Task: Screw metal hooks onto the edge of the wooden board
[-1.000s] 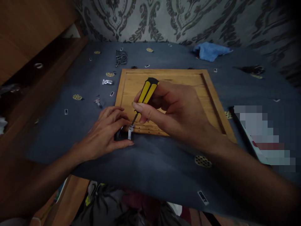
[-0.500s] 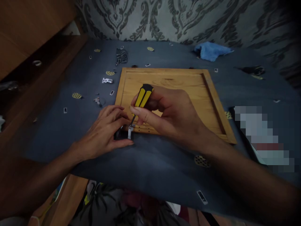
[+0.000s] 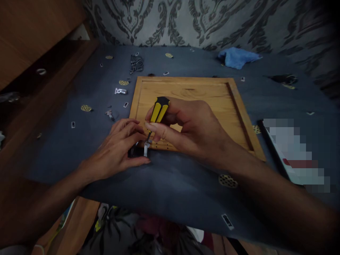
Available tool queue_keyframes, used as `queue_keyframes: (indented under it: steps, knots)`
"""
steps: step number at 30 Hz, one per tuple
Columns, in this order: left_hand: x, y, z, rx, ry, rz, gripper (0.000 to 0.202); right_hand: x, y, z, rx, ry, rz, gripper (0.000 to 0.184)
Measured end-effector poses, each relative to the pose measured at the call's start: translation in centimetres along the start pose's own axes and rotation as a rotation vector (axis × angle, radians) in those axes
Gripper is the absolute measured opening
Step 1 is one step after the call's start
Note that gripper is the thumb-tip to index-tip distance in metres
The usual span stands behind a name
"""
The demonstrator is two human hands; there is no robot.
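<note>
My right hand (image 3: 191,124) is closed around the yellow and black handle of a screwdriver (image 3: 159,110). The screwdriver leans slightly, its shaft running down to a metal cabinet hinge (image 3: 146,148). That hinge sits at the near left edge of a framed wooden panel (image 3: 183,90), which lies flat. With thumb below and fingers above, my left hand (image 3: 119,147) grips around the hinge at the panel's edge. Whether a screw is under the tip is hidden. Small holes show in the panel just right of the hinge.
On the patterned dark-blue cloth (image 3: 170,184), left of the panel, lie another hinge (image 3: 121,91), a small metal piece (image 3: 109,114) and a screw (image 3: 109,106). Behind them is a pile of metal parts (image 3: 136,63). A blue rag (image 3: 239,57) lies at the back right. Wooden furniture (image 3: 34,32) stands left.
The screwdriver handle has turned a little and tipped slightly left in my right hand. My left hand stays at the hinge, and the view has shifted very slightly.
</note>
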State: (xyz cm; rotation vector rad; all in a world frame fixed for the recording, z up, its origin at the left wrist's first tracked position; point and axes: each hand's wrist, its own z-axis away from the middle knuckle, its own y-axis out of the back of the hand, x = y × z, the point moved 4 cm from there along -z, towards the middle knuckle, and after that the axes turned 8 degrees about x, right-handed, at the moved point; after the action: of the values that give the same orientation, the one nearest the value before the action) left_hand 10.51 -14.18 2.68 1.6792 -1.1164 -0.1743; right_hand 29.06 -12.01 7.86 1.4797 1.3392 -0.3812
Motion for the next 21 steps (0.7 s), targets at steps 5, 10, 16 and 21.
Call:
queue_keyframes:
  steps: [5,10,16,21]
  knots:
    - [-0.1,-0.1,0.1,0.003,0.021,0.022,0.041,-0.9,1.3,0.0,0.121,-0.043,-0.015,0.035]
    - [-0.1,-0.1,0.1,-0.004,0.029,0.016,0.041,-1.0,1.5,0.0,0.098,-0.046,-0.027,0.036]
    - [-0.1,-0.1,0.2,0.013,0.006,0.002,0.041,0.0,0.5,0.0,0.016,-0.058,-0.036,0.035]
    - [-0.2,-0.2,0.1,0.007,0.016,0.008,0.041,0.1,0.5,0.0,0.013,-0.045,-0.038,0.031]
